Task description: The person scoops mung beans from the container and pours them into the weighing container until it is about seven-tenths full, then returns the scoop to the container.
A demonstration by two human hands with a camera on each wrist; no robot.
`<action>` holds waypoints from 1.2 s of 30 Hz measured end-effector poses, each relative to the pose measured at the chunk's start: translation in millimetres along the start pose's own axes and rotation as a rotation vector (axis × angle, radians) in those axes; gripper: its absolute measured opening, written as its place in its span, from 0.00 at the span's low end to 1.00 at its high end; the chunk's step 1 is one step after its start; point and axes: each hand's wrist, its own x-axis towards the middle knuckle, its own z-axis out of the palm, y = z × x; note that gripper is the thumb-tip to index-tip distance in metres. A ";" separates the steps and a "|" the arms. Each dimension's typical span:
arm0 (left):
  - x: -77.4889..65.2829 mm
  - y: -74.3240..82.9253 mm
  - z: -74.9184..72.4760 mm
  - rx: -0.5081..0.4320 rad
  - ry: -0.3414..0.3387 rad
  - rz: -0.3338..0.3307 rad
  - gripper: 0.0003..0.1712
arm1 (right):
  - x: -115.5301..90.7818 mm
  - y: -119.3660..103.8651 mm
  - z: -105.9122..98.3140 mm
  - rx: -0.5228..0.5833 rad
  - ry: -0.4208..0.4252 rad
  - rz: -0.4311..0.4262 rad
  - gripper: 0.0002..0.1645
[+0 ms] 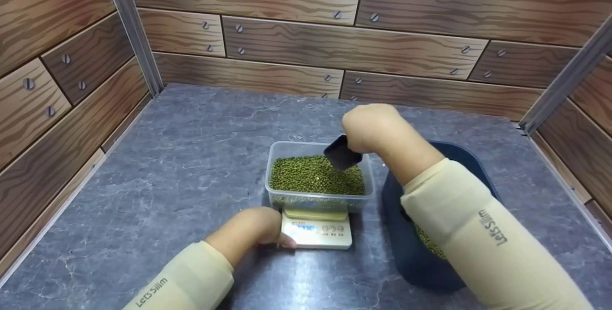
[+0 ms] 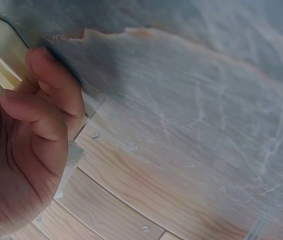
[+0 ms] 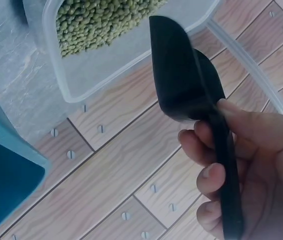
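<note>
My right hand (image 1: 370,128) grips the handle of a black scoop (image 3: 181,75), fingers curled round it. The scoop tilts down over the right part of a clear plastic container (image 1: 315,200) of green mung beans (image 1: 311,176); no beans show inside it in the right wrist view. This container stands on a white kitchen scale (image 1: 315,240) with a lit display, its digits unreadable. At the scale's front left corner, my left hand (image 1: 260,226) holds the edge with bent fingers, the thumb by the front. The left wrist view shows those fingers (image 2: 56,90) beside the scale's edge.
A deep dark blue bin (image 1: 406,252) stands right of the scale, partly hidden by my right forearm, with more beans inside. Grey marbled tabletop (image 1: 191,157) surrounds everything. Wood-patterned walls (image 1: 287,42) enclose the back and both sides.
</note>
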 end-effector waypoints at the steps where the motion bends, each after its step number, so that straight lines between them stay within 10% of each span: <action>1: 0.0 0.1 -0.2 0.003 -0.002 -0.001 0.40 | -0.4 -0.8 0.5 -0.007 0.012 -0.002 0.02; 15: -1.2 -0.4 -0.8 -0.022 -0.012 -0.053 0.44 | -6.2 17.5 5.6 0.036 0.045 -0.047 0.06; 29: 0.2 -2.1 1.1 -0.022 0.002 -0.027 0.43 | -42.8 86.1 9.3 0.230 0.027 -0.084 0.11; 36: 0.4 -1.6 1.8 0.037 0.022 -0.020 0.42 | -62.1 115.1 20.2 0.213 -0.031 0.081 0.04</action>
